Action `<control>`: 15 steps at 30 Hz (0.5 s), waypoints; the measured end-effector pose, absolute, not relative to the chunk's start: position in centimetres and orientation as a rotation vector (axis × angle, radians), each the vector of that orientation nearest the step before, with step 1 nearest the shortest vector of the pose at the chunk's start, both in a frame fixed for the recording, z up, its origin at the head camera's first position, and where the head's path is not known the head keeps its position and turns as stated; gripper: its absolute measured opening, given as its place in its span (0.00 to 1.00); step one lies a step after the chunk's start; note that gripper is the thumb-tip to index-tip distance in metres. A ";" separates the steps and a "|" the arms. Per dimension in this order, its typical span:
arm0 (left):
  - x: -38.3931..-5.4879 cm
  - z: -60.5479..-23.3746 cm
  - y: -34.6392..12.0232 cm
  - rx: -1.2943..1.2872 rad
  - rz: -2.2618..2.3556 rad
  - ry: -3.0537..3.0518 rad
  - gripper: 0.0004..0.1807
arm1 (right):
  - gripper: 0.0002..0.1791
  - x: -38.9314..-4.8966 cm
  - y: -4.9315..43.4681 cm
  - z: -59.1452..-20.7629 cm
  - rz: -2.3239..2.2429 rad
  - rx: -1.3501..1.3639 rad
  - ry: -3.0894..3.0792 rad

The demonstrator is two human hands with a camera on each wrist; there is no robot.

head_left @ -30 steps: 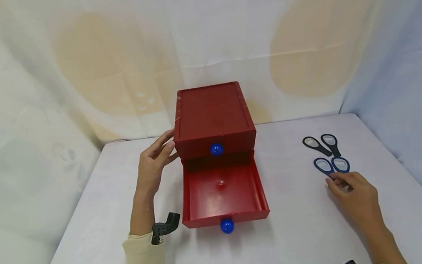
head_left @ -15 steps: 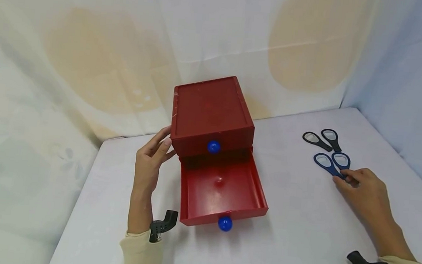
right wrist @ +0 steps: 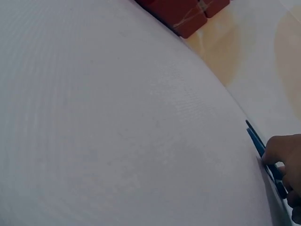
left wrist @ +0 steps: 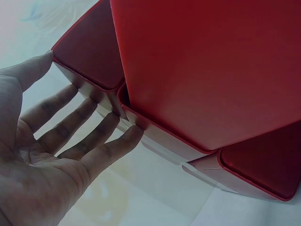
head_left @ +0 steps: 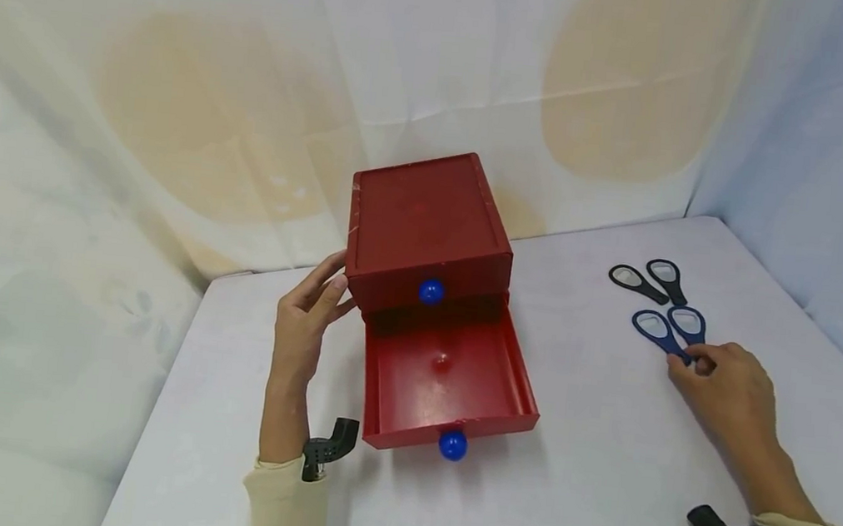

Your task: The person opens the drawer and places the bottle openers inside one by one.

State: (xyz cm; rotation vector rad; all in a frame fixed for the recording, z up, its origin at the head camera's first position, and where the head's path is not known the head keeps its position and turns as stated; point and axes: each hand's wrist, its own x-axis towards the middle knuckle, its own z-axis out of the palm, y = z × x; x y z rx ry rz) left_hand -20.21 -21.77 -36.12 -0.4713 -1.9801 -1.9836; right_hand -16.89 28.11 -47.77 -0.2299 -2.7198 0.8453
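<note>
In the head view a red two-drawer box [head_left: 425, 221] stands in the middle, its lower drawer [head_left: 449, 382] pulled out and showing nothing inside. My left hand [head_left: 300, 328] is at the box's left side; in the left wrist view its extended fingers [left wrist: 89, 141] touch the box edges. At the right, two blue magnifying glasses lie side by side, a left one [head_left: 653, 323] and a right one [head_left: 687, 321]. My right hand [head_left: 730, 390] pinches at their handle ends, fingertips covering the right one's handle. The right wrist view shows blue handles [right wrist: 256, 141] edge-on at the fingers.
Just behind the blue pair lie two black magnifying glasses, a left one [head_left: 638, 284] and a right one [head_left: 666, 278]. Blue round knobs [head_left: 453, 445] stick out from the drawer fronts. A white cloth covers the table [head_left: 568, 476], with pale fabric [head_left: 439, 64] hanging behind.
My right hand has shifted slightly right, from the left blue magnifying glass's handle to the right one's. The left hand stays on the box, and the drawer has not moved.
</note>
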 end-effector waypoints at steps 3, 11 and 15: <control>-20.2 -36.3 -21.8 -0.470 -1.989 -1.982 0.22 | 0.20 -16.6 28.0 -47.9 0.869 -0.275 -2.679; -20.3 -36.4 -21.8 -0.472 -1.977 -1.985 0.22 | 0.16 -16.1 28.5 -47.4 0.965 -0.353 -2.530; -20.3 -36.2 -21.8 -0.478 -1.979 -1.984 0.22 | 0.15 -15.9 28.5 -47.0 1.003 -0.357 -2.468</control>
